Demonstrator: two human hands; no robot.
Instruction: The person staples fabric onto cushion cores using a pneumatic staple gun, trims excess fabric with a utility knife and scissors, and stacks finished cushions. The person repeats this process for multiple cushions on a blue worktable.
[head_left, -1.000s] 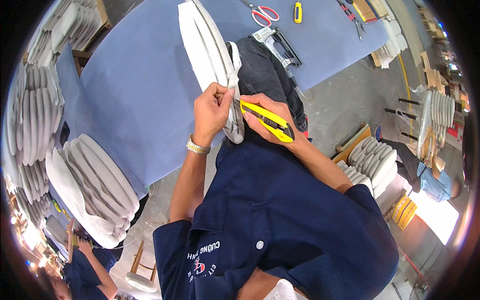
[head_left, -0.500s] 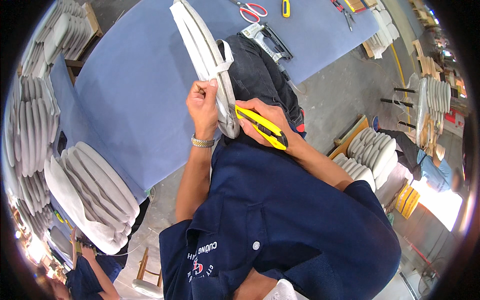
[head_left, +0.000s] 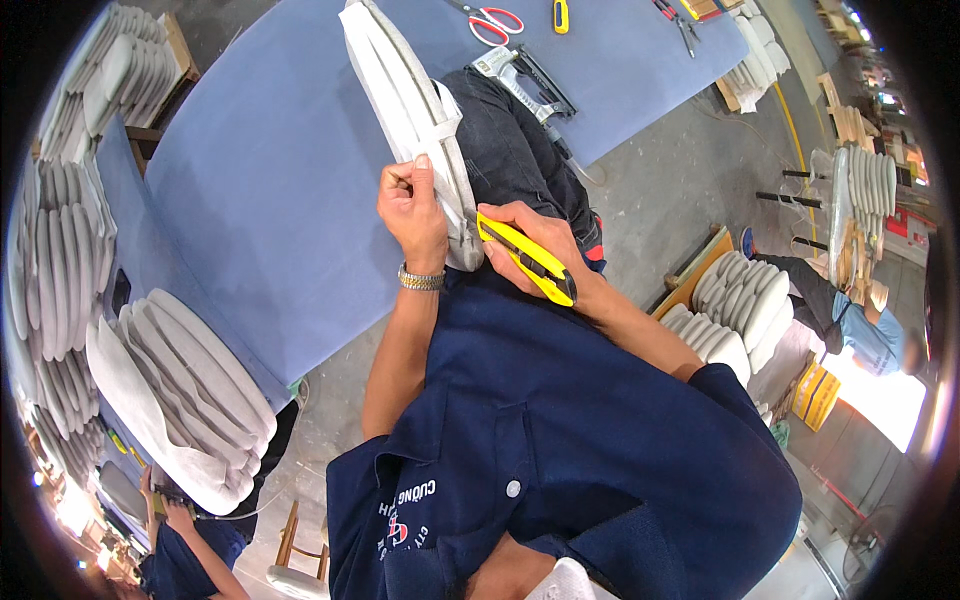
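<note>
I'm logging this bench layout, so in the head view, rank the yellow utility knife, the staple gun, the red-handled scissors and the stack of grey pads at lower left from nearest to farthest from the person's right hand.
From the right hand:
1. Yellow utility knife, gripped in that hand.
2. Staple gun, on the blue table's edge above the hand.
3. Red-handled scissors, farther up the table.
4. Stack of grey pads, far off at lower left.

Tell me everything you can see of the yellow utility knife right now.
The yellow utility knife is a slim, plastic-looking handle, yellow with a black strip along its length. It lies slanted in the right hand, fingers wrapped over its middle, butt end pointing toward the forearm. Its front end meets the lower edge of the white padded cushion piece, which the left hand steadies. The blade itself is too small to make out.
</note>
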